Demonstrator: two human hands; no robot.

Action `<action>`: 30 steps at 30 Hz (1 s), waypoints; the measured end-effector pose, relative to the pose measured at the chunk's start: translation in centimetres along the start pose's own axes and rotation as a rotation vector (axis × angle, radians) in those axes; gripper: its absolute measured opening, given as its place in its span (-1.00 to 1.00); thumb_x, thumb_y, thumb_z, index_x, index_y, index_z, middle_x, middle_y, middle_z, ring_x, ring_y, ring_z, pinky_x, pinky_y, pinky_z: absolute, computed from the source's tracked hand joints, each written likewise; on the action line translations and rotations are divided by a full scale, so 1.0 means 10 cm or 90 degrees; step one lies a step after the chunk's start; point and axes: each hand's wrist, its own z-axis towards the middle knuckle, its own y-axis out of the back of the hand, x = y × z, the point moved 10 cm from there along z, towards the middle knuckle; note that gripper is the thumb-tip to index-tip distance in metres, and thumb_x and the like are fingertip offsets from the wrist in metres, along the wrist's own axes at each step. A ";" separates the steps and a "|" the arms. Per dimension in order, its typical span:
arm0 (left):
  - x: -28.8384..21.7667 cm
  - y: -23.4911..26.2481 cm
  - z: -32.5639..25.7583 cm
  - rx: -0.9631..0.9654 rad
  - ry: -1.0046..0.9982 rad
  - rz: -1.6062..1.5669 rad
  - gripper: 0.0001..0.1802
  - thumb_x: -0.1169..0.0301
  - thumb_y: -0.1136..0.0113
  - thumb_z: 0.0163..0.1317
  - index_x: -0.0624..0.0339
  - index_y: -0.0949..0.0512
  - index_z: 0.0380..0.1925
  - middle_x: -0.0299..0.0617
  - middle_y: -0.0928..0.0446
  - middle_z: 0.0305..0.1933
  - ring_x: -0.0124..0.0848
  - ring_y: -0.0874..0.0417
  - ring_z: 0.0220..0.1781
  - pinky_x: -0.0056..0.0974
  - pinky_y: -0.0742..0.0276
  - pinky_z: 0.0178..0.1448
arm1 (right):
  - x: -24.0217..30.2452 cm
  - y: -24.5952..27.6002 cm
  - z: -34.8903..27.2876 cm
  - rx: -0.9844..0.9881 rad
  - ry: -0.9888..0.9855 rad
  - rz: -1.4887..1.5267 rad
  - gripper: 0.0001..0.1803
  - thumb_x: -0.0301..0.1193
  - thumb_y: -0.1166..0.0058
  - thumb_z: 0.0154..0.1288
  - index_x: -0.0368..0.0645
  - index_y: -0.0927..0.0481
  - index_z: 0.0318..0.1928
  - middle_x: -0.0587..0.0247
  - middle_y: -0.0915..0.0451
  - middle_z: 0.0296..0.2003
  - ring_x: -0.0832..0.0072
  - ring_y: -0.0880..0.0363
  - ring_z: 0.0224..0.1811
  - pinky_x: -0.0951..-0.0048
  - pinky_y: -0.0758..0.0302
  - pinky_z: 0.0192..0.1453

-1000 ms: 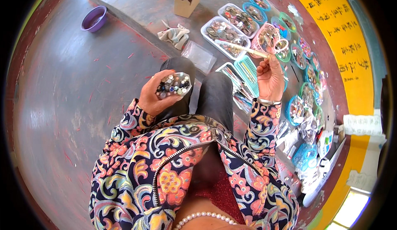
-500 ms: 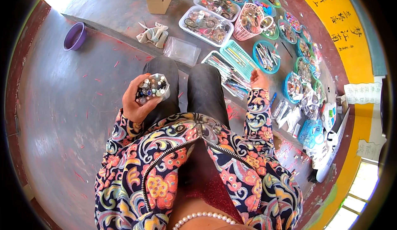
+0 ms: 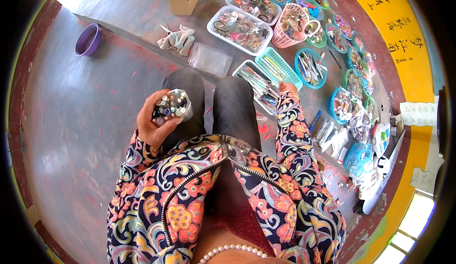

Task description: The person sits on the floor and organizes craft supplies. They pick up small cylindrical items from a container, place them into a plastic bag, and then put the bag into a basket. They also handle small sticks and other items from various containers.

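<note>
Right hand (image 3: 288, 87) nearer teal basket (image 3: 287, 69)

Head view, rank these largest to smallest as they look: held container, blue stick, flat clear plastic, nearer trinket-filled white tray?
1. Trinket-filled white tray
2. Held container and clear plastic: too alike to rank; the container is nearer the camera, partly covered by the left hand
3. Blue stick
</note>
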 end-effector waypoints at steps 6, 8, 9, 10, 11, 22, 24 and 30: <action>-0.09 0.07 -0.04 0.001 0.005 -0.015 -0.39 0.49 -0.34 -0.15 0.34 -0.34 -0.02 -0.13 -0.44 -0.10 -0.41 -0.46 -0.08 -0.37 -0.35 0.01 | 0.20 -0.93 -0.75 0.202 0.126 0.180 -0.86 -0.53 0.04 0.14 -0.24 -0.47 -0.26 0.22 -0.54 -0.41 0.51 -0.52 -0.48 0.63 -0.45 -0.48; 0.04 0.09 -0.07 0.017 0.007 0.019 -0.35 0.47 -0.36 -0.17 0.31 -0.33 -0.01 -0.11 -0.44 -0.09 -0.37 -0.46 -0.05 -0.35 -0.34 0.03 | 0.43 -1.34 -1.49 0.292 0.215 0.111 -0.83 -0.53 0.05 0.16 -0.23 -0.46 -0.20 0.24 -0.55 -0.37 0.54 -0.53 -0.43 0.63 -0.47 -0.48; 0.10 0.12 -0.11 0.013 0.030 0.028 -0.33 0.46 -0.38 -0.19 0.29 -0.33 0.00 -0.10 -0.44 -0.09 -0.35 -0.46 -0.04 -0.34 -0.34 0.04 | 0.51 -1.64 -1.95 0.344 0.258 0.065 -0.82 -0.51 0.00 0.15 -0.22 -0.47 -0.20 0.25 -0.56 -0.37 0.58 -0.53 -0.43 0.63 -0.46 -0.43; 0.11 0.16 -0.17 0.001 0.034 0.033 -0.32 0.45 -0.39 -0.20 0.28 -0.33 0.00 -0.10 -0.44 -0.08 -0.35 -0.46 -0.03 -0.34 -0.34 0.05 | 0.54 -1.91 -2.38 0.361 0.307 0.000 -0.81 -0.49 -0.03 0.14 -0.23 -0.49 -0.20 0.25 -0.56 -0.37 0.59 -0.52 -0.44 0.63 -0.44 -0.40; 0.10 0.13 -0.14 0.007 0.027 0.027 -0.30 0.44 -0.40 -0.22 0.27 -0.32 0.00 -0.10 -0.43 -0.07 -0.34 -0.46 -0.02 -0.33 -0.34 0.05 | 0.63 -2.03 -2.82 0.360 0.369 -0.054 -0.80 -0.47 -0.06 0.13 -0.23 -0.51 -0.21 0.26 -0.57 -0.37 0.60 -0.51 -0.44 0.64 -0.42 -0.37; 0.11 0.12 -0.14 -0.006 -0.002 -0.006 -0.17 0.45 -0.40 -0.22 0.20 -0.18 0.11 -0.10 -0.43 -0.05 -0.34 -0.48 -0.04 -0.32 -0.39 0.04 | 0.24 -2.97 -5.60 0.541 1.075 -0.580 -0.74 -0.45 -0.23 -0.14 -0.17 -0.55 -0.34 0.21 -0.46 -0.30 0.29 -0.40 -0.22 0.38 -0.35 -0.16; 0.08 0.12 -0.15 -0.003 -0.003 0.015 -0.15 0.45 -0.39 -0.20 0.21 -0.15 0.12 -0.09 -0.44 -0.07 -0.34 -0.49 -0.05 -0.32 -0.40 0.02 | 0.16 -3.02 -5.58 0.546 1.088 -0.606 -0.75 -0.45 -0.23 -0.14 -0.17 -0.54 -0.35 0.21 -0.44 -0.29 0.27 -0.38 -0.22 0.36 -0.34 -0.15; 0.16 0.07 -0.14 0.023 0.014 -0.001 -0.17 0.44 -0.39 -0.18 0.20 -0.17 0.13 -0.09 -0.41 -0.01 -0.38 -0.45 0.01 -0.32 -0.35 0.09 | 0.10 -3.03 -5.59 0.540 1.107 -0.615 -0.76 -0.49 -0.21 -0.13 -0.18 -0.53 -0.34 0.20 -0.45 -0.30 0.27 -0.39 -0.22 0.37 -0.35 -0.16</action>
